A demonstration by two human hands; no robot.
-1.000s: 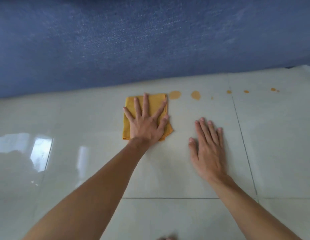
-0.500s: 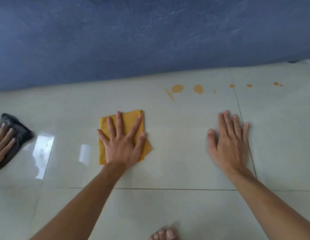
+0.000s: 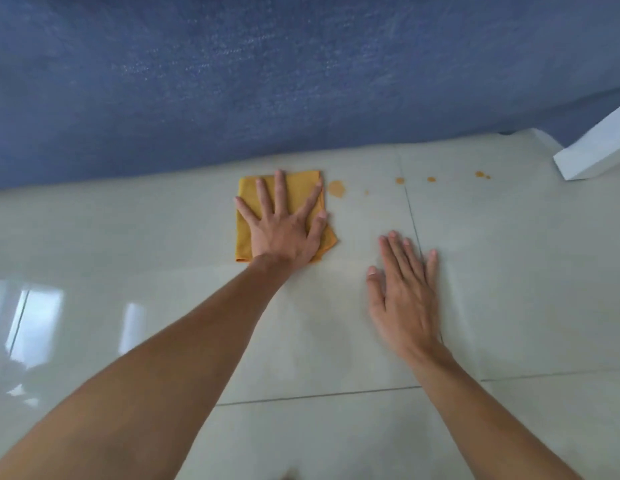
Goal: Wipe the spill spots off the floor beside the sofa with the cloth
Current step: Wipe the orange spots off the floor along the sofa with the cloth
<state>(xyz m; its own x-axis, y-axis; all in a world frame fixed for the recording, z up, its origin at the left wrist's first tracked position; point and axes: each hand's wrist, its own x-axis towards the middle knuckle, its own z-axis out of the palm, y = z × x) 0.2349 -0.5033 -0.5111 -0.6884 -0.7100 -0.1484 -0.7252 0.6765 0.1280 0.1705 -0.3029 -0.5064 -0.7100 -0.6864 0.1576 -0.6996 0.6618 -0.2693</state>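
Cloth (image 3: 246, 227), folded into a rough yellow square, is lying flat on the floor (image 3: 135, 237) just in front of the sofa (image 3: 267, 81), its far edge nearly reaching the sofa's lower edge. Left hand (image 3: 284, 233) is pressing down on the cloth with palm flat and fingers fanned wide apart, covering most of it; the fingertips are pointing toward the sofa, and the forearm is stretching back across the pale tiles. Right hand (image 3: 403, 292) is lying palm down on the bare floor, farther from the sofa than the cloth and off to the cloth's right, fingers straight and held close together, thumb set a little apart. It is gripping nothing, and its edges are looking slightly blurred.

Spots are sitting in a loose row along the sofa's front. The largest spot (image 3: 335, 188), an orange blot, is lying just beside the cloth's right far corner; whether the two are touching I cannot tell. A tiny speck (image 3: 367, 192) is following it, then three small drops (image 3: 400, 180) continuing rightward, the last (image 3: 479, 174) with a dot beside it. A grout line (image 3: 410, 209) is running from the sofa past the right hand's fingertips. A white block (image 3: 592, 147) is showing at the sofa's right end.
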